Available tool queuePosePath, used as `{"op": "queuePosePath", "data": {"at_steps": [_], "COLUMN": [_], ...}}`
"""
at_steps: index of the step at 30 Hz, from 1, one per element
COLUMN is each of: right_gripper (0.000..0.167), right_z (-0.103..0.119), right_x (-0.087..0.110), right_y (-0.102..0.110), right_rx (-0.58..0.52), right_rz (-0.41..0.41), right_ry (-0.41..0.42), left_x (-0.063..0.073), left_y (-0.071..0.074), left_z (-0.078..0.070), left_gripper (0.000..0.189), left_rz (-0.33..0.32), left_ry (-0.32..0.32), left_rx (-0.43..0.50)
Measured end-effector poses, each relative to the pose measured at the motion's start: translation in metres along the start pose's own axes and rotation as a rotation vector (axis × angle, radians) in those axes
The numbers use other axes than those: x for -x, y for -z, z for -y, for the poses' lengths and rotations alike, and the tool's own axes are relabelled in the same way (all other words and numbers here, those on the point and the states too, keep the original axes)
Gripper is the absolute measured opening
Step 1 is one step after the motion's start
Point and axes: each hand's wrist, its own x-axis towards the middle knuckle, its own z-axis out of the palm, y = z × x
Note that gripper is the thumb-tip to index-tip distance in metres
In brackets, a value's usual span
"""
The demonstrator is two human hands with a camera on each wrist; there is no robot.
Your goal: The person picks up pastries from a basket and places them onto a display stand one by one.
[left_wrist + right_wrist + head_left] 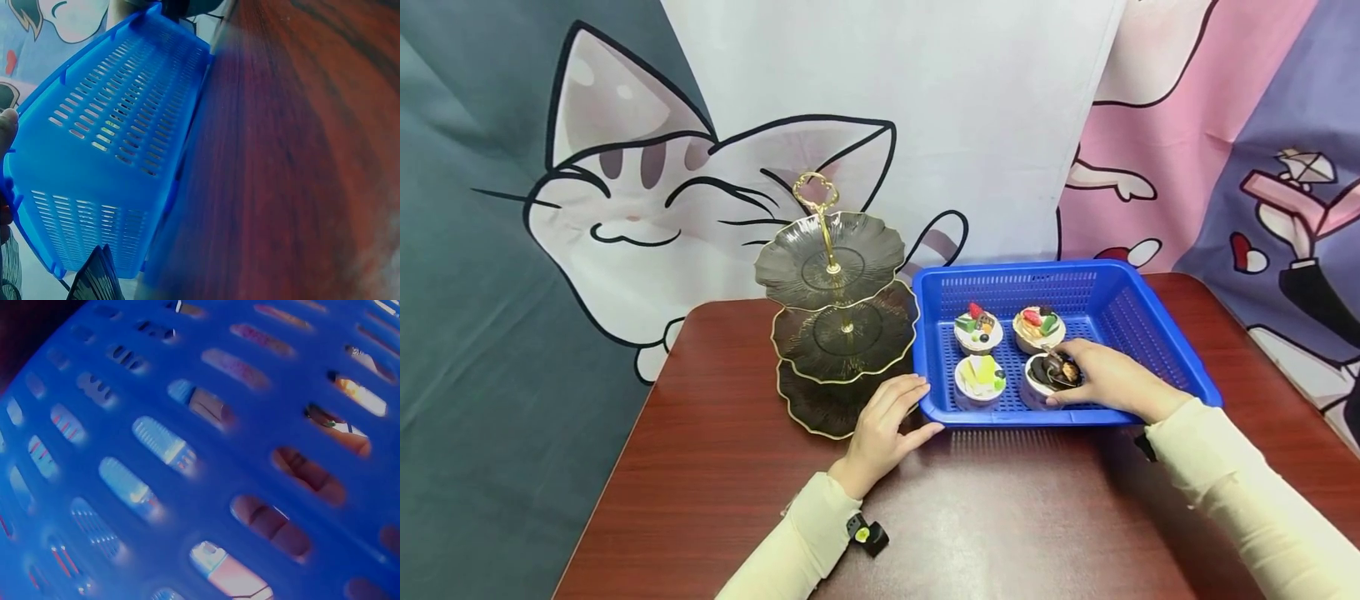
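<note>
Low in the blue plastic basket (1172, 333), my right hand (1108, 379) holds a chocolate-topped cupcake (1037, 375) between thumb and fingers. Part of that cupcake is hidden by the hand. My left hand (883, 429) touches the basket's near left corner, with fairly straight fingers along one side and the thumb at the front. Beside the held cupcake sits one with yellow pieces on top (977, 382). Behind are two fruit-topped cupcakes, one on the left (977, 331) and one on the right (1037, 327). Through the slots of the basket wall (206, 450), parts of fingers show in the right wrist view.
A three-tier dark stand (838, 333) with gold edges and a gold handle (816, 193) stands just left of the basket. Both are on a reddish-brown wooden table (722, 467). A cartoon-printed cloth (970, 108) hangs behind the table.
</note>
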Motion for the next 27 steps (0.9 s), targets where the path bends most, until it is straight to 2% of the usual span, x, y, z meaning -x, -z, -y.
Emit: {"op": "queuePosePath", "data": {"at_steps": [8, 22, 27], "right_gripper": [0.078, 0.076, 0.080], "right_z": [0.0000, 0.0004, 0.0048], "right_x": [-0.0016, 0.0009, 0.0014], "right_y": [-0.0006, 0.0031, 0.0064], "right_rx": [0.008, 0.056, 0.070], "right_rz": [-0.023, -0.069, -0.055], "right_ry": [0.031, 0.000, -0.025], "left_x": [-0.0002, -0.0013, -0.0014], "left_y": [0.0003, 0.0003, 0.0012], "left_z": [0.0001, -0.0005, 0.0002], "left_gripper": [0.046, 0.046, 0.048], "left_rz": [-0.007, 0.001, 0.010], "left_ry": [0.003, 0.007, 0.010], "left_rx": [0.005, 0.016, 0.014]}}
